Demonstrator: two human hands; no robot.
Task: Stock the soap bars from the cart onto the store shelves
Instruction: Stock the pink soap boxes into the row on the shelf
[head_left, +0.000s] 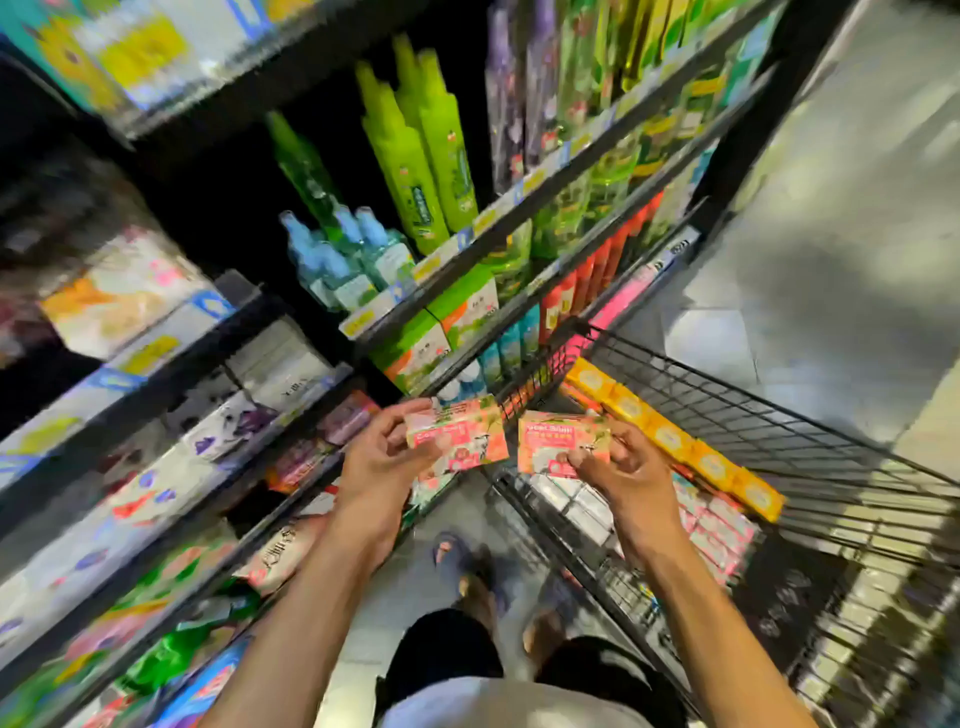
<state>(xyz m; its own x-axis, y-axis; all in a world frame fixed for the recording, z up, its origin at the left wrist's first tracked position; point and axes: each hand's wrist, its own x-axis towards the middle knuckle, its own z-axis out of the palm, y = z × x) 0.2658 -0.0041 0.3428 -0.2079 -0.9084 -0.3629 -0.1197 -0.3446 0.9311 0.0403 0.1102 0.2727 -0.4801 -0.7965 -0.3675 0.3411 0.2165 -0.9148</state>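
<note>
Pink cardboard printed with green leaves covers both cartons in hand. The left hand (382, 460) grips the first soap box (457, 434), thumb across the near face and fingers curled behind. It holds the box in the air just outside the left edge of the cart (737, 400), between the cart and the shelves (587, 189). The right hand (626, 470) pinches the second soap box (563, 449) at its lower edge, thumb in front and fingers folded behind, just inside that same left edge. The two boxes sit side by side, close but not touching, printed faces turned up toward the camera.

Inside the black wire cart, a row of yellow boxes (670, 436) runs along the far edge. More pink soap boxes (719, 525) are packed beside them, and white packs (582, 506) lie below the right hand near the left edge.

On the shelves, tall green bottles (415, 156) stand upright behind the front edge of one board, with blue-capped bottles (332, 249) next to them. Green-and-orange cartons (441, 322) fill the front edge of the board below. The shelves nearest the left are blurred. Two feet in sandals (457, 564) stand on the grey tile floor (831, 234) between the shelves and the cart.
</note>
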